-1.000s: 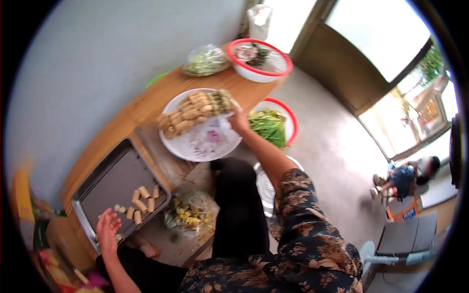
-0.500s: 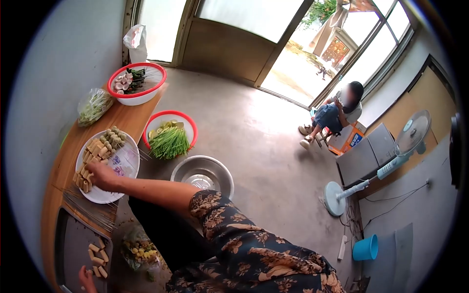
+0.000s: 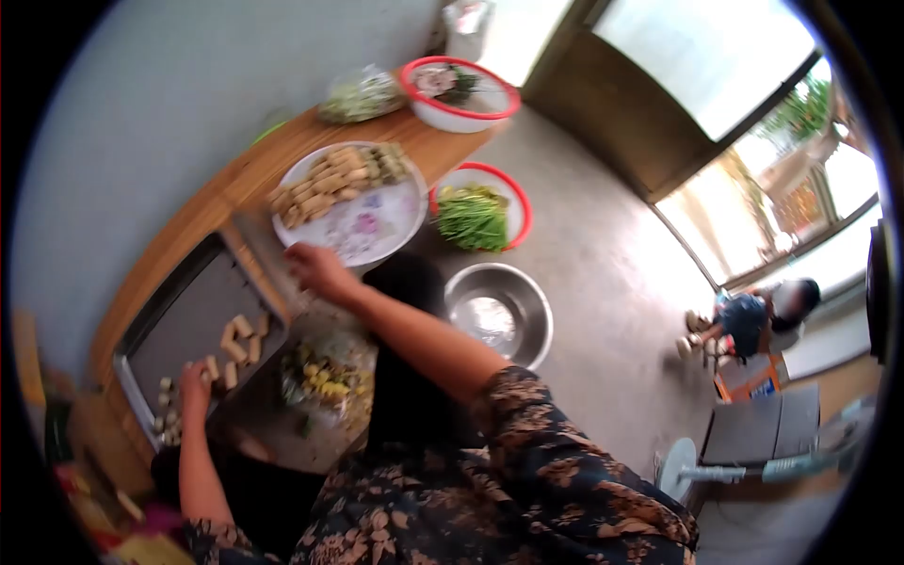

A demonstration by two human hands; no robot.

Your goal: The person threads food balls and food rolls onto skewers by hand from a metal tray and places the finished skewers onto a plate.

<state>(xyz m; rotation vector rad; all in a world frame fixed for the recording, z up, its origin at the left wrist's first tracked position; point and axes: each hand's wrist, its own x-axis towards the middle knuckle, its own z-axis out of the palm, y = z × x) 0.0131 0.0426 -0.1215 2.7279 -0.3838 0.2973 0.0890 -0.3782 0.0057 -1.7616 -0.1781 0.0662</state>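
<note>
My left hand [image 3: 195, 384] is over the dark metal tray [image 3: 193, 301], its fingers closed at a short beige roll piece [image 3: 212, 368]. Several similar pieces lie beside it, with small pale green chunks [image 3: 169, 414] near the tray's front edge. My right hand [image 3: 318, 270] is just off the near rim of the round white plate [image 3: 400, 221], fingers curled together. Blur hides whether a thin stick is in them. Rows of beige roll pieces [image 3: 325, 184] and greenish skewered pieces [image 3: 386, 162] sit on the plate.
Red-rimmed basins hold mushrooms [image 3: 436, 81] and green stalks [image 3: 474, 221]. A bag of greens [image 3: 363, 94] lies on the wooden table [image 3: 273, 146]. On the floor are a steel basin [image 3: 499, 315] and a bag of scraps [image 3: 325, 377]. A person [image 3: 749, 320] sits near the doorway; a fan [image 3: 683, 471] stands right.
My view has swung toward the tray. My right hand has left the pieces on the plate and moved off its near rim. My left hand is now at the pieces in the tray.
</note>
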